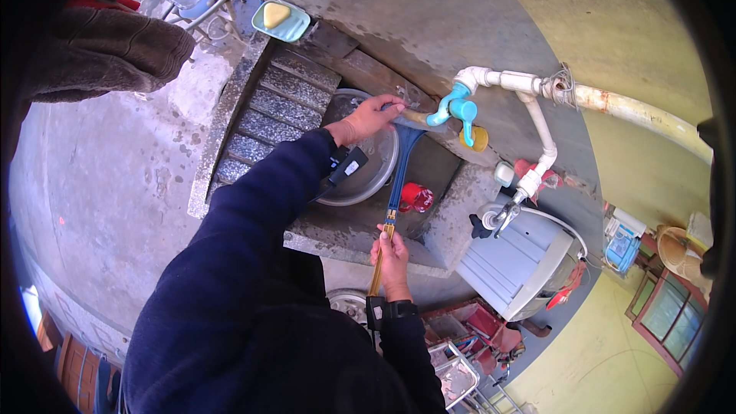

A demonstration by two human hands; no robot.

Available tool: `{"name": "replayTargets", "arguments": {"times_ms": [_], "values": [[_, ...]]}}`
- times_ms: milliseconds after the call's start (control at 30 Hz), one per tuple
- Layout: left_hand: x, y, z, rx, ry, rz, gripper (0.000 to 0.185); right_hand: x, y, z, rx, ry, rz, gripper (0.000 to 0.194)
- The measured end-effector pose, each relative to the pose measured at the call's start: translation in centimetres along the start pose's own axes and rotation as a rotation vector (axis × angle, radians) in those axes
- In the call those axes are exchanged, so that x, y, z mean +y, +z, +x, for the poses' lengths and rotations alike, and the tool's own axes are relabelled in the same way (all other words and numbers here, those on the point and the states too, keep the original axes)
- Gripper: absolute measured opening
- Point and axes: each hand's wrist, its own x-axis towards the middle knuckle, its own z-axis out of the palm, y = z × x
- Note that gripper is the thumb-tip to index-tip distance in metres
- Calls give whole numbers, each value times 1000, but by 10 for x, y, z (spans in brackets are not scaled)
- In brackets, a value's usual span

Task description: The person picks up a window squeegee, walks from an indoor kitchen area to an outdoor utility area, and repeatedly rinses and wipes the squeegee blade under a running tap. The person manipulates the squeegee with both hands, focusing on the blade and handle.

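Observation:
My right hand (392,259) grips the yellow lower handle of a squeegee-like wiper (402,167) with a blue forked neck. Its wide head lies just under the turquoise plastic tap (460,109). A short brownish tube (415,117) extends from the tap's spout over the head. My left hand (368,118) has its fingers closed at the head's left end, beside the tube; the exact contact is partly hidden. Below my left hand is a round, see-through basin (379,167) in the concrete sink (443,230). A red mug (416,198) lies right of the handle.
A ribbed washboard slab (259,121) forms the sink's left side. Soap sits in a pale dish (299,24) at its far corner. White pipes (540,115) run along the wall to a metal tap (506,215). A grey washing machine (517,259) stands at right.

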Motion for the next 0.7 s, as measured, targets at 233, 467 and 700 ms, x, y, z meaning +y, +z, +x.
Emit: {"name": "replayTargets", "arguments": {"times_ms": [233,467,700], "values": [[7,-25,-18,-188,-95,-332,35,11,-12,4,50,-29,-100,28],[3,-19,-15,47,-238,-31,27,30,-28,11,113,-70,-214,27],[6,-20,-14,3,-204,-49,29,25,-26,7,75,-64,-159,27]]}}
